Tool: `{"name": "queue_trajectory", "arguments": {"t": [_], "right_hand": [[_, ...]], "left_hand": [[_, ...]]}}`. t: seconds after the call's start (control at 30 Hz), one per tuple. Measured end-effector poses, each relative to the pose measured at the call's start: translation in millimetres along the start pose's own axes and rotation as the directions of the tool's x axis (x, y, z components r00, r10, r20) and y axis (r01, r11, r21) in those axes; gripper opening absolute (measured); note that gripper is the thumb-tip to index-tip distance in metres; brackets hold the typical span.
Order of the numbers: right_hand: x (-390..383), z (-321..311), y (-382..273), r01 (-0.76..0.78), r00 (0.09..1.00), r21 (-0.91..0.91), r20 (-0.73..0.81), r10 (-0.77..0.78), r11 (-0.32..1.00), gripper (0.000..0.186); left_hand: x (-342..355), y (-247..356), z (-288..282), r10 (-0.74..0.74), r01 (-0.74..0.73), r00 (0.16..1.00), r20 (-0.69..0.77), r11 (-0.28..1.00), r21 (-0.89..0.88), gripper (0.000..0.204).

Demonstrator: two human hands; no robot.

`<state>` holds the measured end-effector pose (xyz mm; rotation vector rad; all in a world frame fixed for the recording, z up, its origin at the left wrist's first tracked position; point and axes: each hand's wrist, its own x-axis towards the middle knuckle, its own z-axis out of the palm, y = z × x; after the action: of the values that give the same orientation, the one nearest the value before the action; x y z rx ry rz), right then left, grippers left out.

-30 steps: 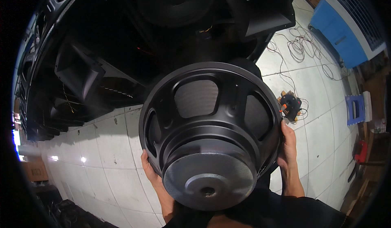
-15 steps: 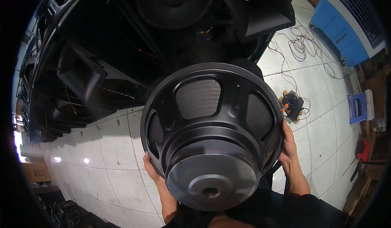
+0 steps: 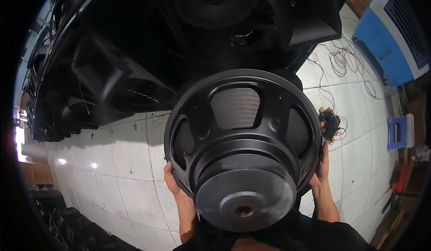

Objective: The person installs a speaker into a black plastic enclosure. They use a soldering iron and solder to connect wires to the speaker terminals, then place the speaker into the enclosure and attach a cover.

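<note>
A large black speaker driver [image 3: 244, 148] fills the middle of the head view, its round magnet toward me and its basket windows facing up. My left hand [image 3: 176, 183] grips the rim at its lower left, the fingers partly hidden beneath. On the opposite edge my right hand [image 3: 321, 172] is closed around the rim. Beyond the driver stands a black speaker cabinet [image 3: 197, 56] with a mounted round driver [image 3: 215, 2] and a horn [image 3: 310, 17]. A small connector with yellow wires [image 3: 239, 40] shows in its dark opening.
More black cabinets with a horn [image 3: 99, 69] and loose wires line the left. On the tiled floor [image 3: 130, 161] at right lie tangled cables [image 3: 343, 62] and a small black-and-orange device [image 3: 330, 124]. A blue air cooler [image 3: 390, 35] and a blue stool [image 3: 397, 133] stand farther right.
The view has shifted, so the cabinets, driver and floor items all appear farther right. Both hands keep their hold on the speaker driver.
</note>
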<state>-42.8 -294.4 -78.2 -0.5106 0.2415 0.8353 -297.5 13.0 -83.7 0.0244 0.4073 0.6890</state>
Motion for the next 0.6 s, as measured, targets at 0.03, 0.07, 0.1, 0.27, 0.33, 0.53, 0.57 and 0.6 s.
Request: {"name": "queue_trajectory", "arguments": {"t": [0.03,0.07,0.1,0.27,0.33,0.53,0.57,0.6], "right_hand": [[-4.2,-4.9,2.2,-0.037,0.999,0.03,0.029,0.036,0.999,0.07],[-10.3,-7.2,9.4,-0.077,0.997,0.069,-0.021,0.079,0.995,0.083],[-18.2,-6.3,20.7,-0.095,0.993,0.126,0.08,0.085,0.987,0.082],[-86.4,-147.8,85.6,-0.03,0.999,-0.447,-0.03,0.019,0.894,0.101],[-97.6,-157.8,91.3,-0.102,0.988,-0.495,0.051,0.146,0.863,0.106],[-85.2,-86.1,85.7,-0.246,0.952,-0.341,-0.259,0.16,0.907,0.106],[-84.2,-82.6,84.8,-0.244,0.951,-0.338,-0.267,0.156,0.909,0.106],[-82.1,-80.1,84.1,-0.243,0.95,-0.336,-0.274,0.153,0.91,0.106]], "left_hand": [[1.2,0.4,-2.7,-0.019,0.02,0.999,0.031,0.999,-0.041,0.047],[2.3,1.4,-8.2,0.008,-0.008,1.0,0.03,1.0,0.004,0.046],[2.6,1.7,-7.5,-0.001,0.001,0.999,0.041,1.0,0.009,0.046],[-3.0,2.7,-8.4,0.018,-0.019,0.999,0.036,0.999,0.039,0.045],[-0.1,0.1,-7.8,0.027,-0.025,1.0,-0.014,0.994,0.104,0.044],[11.1,18.2,-3.9,0.378,-0.369,0.91,0.17,0.55,0.749,0.048],[18.7,20.8,18.6,0.433,-0.443,0.865,0.256,0.414,0.795,0.05],[27.7,23.3,41.5,0.47,-0.504,0.812,0.345,0.267,0.822,0.053]]}}
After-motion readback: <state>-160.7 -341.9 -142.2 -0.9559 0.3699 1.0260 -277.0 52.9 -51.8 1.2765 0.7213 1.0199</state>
